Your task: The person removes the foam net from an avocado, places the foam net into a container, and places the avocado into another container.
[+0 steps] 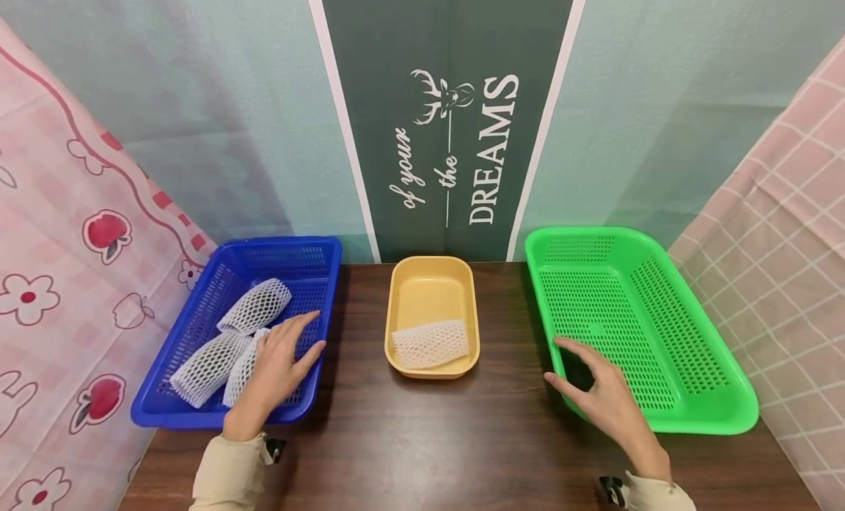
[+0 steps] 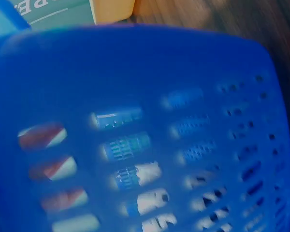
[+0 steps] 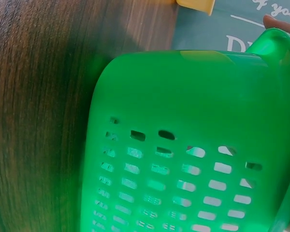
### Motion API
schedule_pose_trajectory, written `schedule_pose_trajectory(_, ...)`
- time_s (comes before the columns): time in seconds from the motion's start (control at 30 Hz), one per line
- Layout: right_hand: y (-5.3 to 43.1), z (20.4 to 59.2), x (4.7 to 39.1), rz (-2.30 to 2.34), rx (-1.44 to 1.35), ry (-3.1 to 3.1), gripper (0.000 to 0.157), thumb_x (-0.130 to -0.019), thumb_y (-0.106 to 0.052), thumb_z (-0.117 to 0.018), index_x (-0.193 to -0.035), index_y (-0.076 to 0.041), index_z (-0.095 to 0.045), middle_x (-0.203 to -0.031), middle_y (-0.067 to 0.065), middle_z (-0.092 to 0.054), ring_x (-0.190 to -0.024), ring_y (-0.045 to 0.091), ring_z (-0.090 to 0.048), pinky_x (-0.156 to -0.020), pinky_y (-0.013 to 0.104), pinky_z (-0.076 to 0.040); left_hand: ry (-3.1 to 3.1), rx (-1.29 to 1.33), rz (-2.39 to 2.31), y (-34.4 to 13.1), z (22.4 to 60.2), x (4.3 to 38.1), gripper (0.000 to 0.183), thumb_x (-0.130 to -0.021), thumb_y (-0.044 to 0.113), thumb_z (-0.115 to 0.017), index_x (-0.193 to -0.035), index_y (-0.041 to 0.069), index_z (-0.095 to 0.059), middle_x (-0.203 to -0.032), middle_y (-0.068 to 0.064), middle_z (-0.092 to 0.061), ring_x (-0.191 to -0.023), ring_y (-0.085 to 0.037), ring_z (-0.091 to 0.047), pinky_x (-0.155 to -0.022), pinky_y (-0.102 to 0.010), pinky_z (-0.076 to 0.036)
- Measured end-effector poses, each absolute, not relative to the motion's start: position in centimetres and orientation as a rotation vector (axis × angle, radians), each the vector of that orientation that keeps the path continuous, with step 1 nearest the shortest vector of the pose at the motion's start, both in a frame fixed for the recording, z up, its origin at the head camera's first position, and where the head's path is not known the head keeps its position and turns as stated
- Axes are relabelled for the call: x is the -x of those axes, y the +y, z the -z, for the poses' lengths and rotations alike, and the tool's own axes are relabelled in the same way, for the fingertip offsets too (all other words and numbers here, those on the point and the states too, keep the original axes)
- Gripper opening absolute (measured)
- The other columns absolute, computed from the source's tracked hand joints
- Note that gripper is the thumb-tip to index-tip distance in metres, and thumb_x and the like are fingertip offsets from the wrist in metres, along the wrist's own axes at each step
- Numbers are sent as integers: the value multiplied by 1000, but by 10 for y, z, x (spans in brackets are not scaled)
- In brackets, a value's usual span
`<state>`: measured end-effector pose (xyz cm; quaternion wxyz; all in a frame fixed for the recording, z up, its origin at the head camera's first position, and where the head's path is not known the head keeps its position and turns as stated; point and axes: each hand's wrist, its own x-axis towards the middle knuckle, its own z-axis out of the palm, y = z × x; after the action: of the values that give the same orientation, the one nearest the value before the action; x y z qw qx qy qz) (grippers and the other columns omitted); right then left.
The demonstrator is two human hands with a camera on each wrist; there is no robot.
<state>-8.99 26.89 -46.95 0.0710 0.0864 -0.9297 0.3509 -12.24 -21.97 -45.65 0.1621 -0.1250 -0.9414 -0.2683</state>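
Observation:
My left hand [image 1: 280,368] hovers over the front right part of a blue plastic basket [image 1: 287,245], thumb and fingers spread apart. Below and left of it lie several white foam net sleeves [image 1: 256,306] in that basket. My right hand [image 1: 606,394] is at the left rim of a green plastic basket [image 1: 703,421], its thumb and forefinger parted and nothing between them. A fingertip [image 3: 280,24] shows just above the green rim in the right wrist view. Between the baskets, a yellow tray [image 1: 432,285] holds one white foam net sleeve [image 1: 430,344].
All three containers stand on a dark brown wooden table [image 1: 422,441]. Behind them hangs a green curtain [image 1: 449,27] with white lettering. Pink patterned cloth [image 1: 59,262] borders the left side, and pink checked cloth [image 1: 785,225] the right.

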Motion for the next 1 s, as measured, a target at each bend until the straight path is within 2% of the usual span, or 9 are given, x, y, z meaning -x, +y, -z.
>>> schedule_pose_trajectory(0.23,269,469,90,-1061,-260,-2791,58,-86,-30,-77,-137,-13,-57,-139,19,-57,-130,44,-49,-96,62,-41,-2609,424,818,-232,463,125,51,-82,8,-76,-130,2,-59,-126,-23,-63,-118,-41,-56,-96,-60,-39)
schedule_pose_trajectory(0.5,269,470,90,-1063,-261,-2788,58,-86,-29,-78,-137,-14,-57,-139,18,-57,-130,44,-49,-96,61,-40,-2623,411,919,-243,466,126,52,-83,7,-76,-131,0,-58,-127,-24,-62,-120,-42,-56,-98,-56,-40)
schedule_pose_trajectory(1.0,270,469,89,-1077,-252,-2802,58,-86,-30,-77,-138,-15,-56,-140,18,-56,-130,45,-48,-96,62,-40,-2681,359,816,-265,470,128,57,-77,6,-80,-129,-1,-59,-122,-27,-64,-112,-46,-58,-92,-61,-42)
